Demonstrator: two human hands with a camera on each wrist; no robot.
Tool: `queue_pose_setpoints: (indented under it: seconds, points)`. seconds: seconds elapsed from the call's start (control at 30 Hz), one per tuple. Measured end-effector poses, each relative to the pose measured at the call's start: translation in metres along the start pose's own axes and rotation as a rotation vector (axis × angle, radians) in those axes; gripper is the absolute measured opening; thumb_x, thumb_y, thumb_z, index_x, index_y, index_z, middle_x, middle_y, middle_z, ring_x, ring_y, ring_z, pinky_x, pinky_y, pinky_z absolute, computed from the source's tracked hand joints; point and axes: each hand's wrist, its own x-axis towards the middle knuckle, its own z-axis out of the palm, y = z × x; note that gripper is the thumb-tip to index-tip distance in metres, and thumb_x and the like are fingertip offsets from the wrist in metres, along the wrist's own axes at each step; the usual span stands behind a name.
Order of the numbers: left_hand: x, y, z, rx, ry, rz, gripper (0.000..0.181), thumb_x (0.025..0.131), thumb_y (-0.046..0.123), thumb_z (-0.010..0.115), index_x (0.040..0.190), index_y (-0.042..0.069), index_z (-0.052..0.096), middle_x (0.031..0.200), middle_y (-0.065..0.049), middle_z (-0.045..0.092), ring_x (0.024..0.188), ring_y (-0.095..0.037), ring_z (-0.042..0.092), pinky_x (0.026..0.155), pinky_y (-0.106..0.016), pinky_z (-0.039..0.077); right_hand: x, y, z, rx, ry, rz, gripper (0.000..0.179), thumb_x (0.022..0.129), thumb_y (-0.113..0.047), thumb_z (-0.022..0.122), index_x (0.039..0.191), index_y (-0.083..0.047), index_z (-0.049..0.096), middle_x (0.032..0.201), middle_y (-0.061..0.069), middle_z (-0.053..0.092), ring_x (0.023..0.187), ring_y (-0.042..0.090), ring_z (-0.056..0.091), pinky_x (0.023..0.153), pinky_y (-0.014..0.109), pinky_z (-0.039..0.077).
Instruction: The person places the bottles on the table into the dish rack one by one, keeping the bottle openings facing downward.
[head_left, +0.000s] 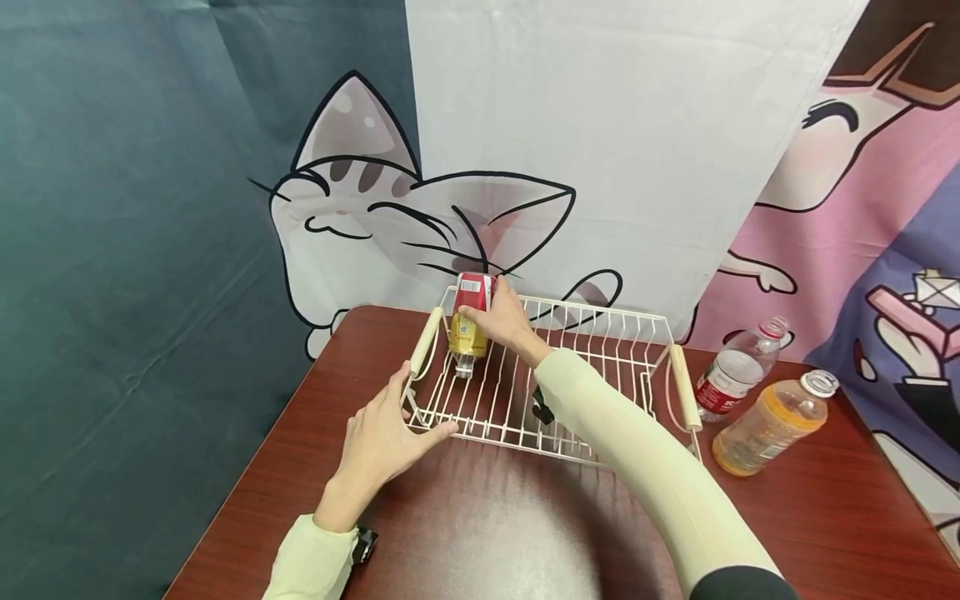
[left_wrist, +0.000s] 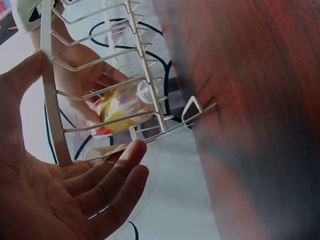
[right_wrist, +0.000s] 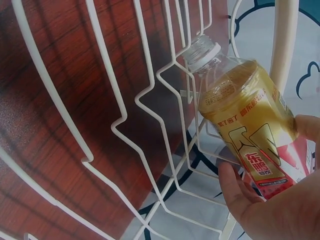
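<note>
At the left end of the white wire rack (head_left: 517, 435) is a clear plastic bottle (head_left: 470, 333) with a gold and red label. It is upside down and tilted, its uncapped neck pointing down at the rack's wires. My right hand (head_left: 512, 321) grips the bottle around the red base end, thumb on one side and fingers on the other. With my left hand (head_left: 381, 433) I hold the rack's front left corner, the thumb along the front rail and the fingers at the left side under the pale handle (head_left: 426, 342).
Right of the rack, two more bottles stand on the brown table (head_left: 480, 533): one with a red label (head_left: 720, 392) and one with orange tints (head_left: 772, 429). A second pale handle (head_left: 686, 387) sits on the rack's right end. Behind hangs a cartoon-printed curtain (head_left: 637, 150).
</note>
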Motion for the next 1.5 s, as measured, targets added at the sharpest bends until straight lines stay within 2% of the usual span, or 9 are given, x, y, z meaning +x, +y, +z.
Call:
queue_pose_setpoints:
  seconds: [0.3, 0.4, 0.47, 0.63, 0.87, 1.13, 1.23, 1.4, 1.5]
  points:
    - [-0.001, 0.0, -0.001, -0.004, 0.001, 0.005, 0.121, 0.077, 0.079, 0.085, 0.17, 0.014, 0.041, 0.103, -0.008, 0.077, 0.089, -0.028, 0.075, 0.082, -0.058, 0.057, -0.01, -0.014, -0.008, -0.014, -0.013, 0.018, 0.098, 0.086, -0.061, 0.089, 0.156, -0.009, 0.044, 0.123, 0.012, 0.069, 0.112, 0.03, 0.071, 0.099, 0.053, 0.059]
    - [-0.001, 0.0, -0.001, -0.004, 0.001, 0.007, 0.121, 0.077, 0.079, 0.085, 0.17, 0.015, 0.041, 0.103, -0.008, 0.077, 0.089, -0.028, 0.075, 0.082, -0.058, 0.057, -0.023, -0.032, -0.018, -0.061, -0.025, 0.029, 0.098, 0.09, -0.059, 0.086, 0.16, -0.005, 0.041, 0.127, 0.012, 0.07, 0.116, 0.028, 0.07, 0.103, 0.054, 0.058]
    - [0.0, 0.0, -0.001, -0.001, 0.0, 0.005, 0.121, 0.078, 0.08, 0.084, 0.17, 0.015, 0.041, 0.103, -0.008, 0.076, 0.089, -0.028, 0.075, 0.082, -0.058, 0.057, -0.043, -0.056, -0.031, -0.058, -0.038, 0.035, 0.095, 0.095, -0.053, 0.084, 0.161, -0.002, 0.039, 0.131, 0.016, 0.069, 0.12, 0.031, 0.07, 0.106, 0.055, 0.056]
    - [0.0, 0.001, -0.001, 0.0, -0.004, 0.004, 0.121, 0.078, 0.08, 0.083, 0.17, 0.015, 0.042, 0.102, -0.008, 0.076, 0.089, -0.028, 0.074, 0.082, -0.058, 0.057, -0.082, -0.098, -0.056, 0.004, -0.054, 0.03, 0.09, 0.1, -0.041, 0.083, 0.163, 0.002, 0.036, 0.138, 0.023, 0.066, 0.129, 0.041, 0.067, 0.11, 0.056, 0.055]
    - [-0.001, 0.001, 0.0, 0.005, -0.012, -0.005, 0.121, 0.078, 0.08, 0.084, 0.17, 0.015, 0.041, 0.101, -0.006, 0.075, 0.089, -0.027, 0.074, 0.084, -0.059, 0.057, -0.086, -0.103, -0.067, -0.046, -0.075, 0.032, 0.103, 0.099, -0.052, 0.08, 0.17, 0.005, 0.03, 0.16, 0.028, 0.053, 0.149, 0.043, 0.053, 0.122, 0.058, 0.045]
    - [0.001, 0.003, 0.002, -0.011, -0.014, 0.005, 0.121, 0.079, 0.076, 0.087, 0.171, 0.014, 0.04, 0.106, -0.009, 0.074, 0.092, -0.03, 0.074, 0.089, -0.063, 0.056, -0.1, -0.108, -0.092, -0.15, -0.132, 0.019, 0.112, 0.102, -0.062, 0.069, 0.175, 0.003, 0.015, 0.177, 0.029, 0.028, 0.163, 0.044, 0.034, 0.13, 0.058, 0.033]
    - [0.002, 0.002, 0.002, -0.016, -0.01, 0.007, 0.121, 0.078, 0.076, 0.087, 0.171, 0.014, 0.04, 0.106, -0.009, 0.074, 0.092, -0.031, 0.074, 0.089, -0.064, 0.056, -0.104, -0.111, -0.103, -0.158, -0.161, 0.005, 0.111, 0.104, -0.063, 0.066, 0.175, 0.005, 0.015, 0.178, 0.03, 0.024, 0.165, 0.045, 0.03, 0.132, 0.058, 0.03]
    - [0.002, 0.0, 0.001, -0.01, -0.003, 0.003, 0.121, 0.078, 0.078, 0.086, 0.17, 0.014, 0.04, 0.103, -0.007, 0.073, 0.091, -0.031, 0.074, 0.088, -0.065, 0.056, -0.112, -0.124, -0.126, -0.155, -0.166, -0.053, 0.105, 0.107, -0.06, 0.063, 0.173, 0.009, 0.018, 0.176, 0.034, 0.028, 0.164, 0.046, 0.03, 0.133, 0.058, 0.028]
    - [0.002, -0.001, 0.002, -0.008, -0.009, 0.011, 0.121, 0.079, 0.08, 0.084, 0.17, 0.013, 0.04, 0.104, -0.009, 0.073, 0.091, -0.031, 0.074, 0.088, -0.065, 0.056, -0.118, -0.129, -0.142, -0.128, -0.144, -0.066, 0.101, 0.108, -0.058, 0.062, 0.173, 0.007, 0.02, 0.174, 0.033, 0.033, 0.157, 0.045, 0.044, 0.129, 0.058, 0.036]
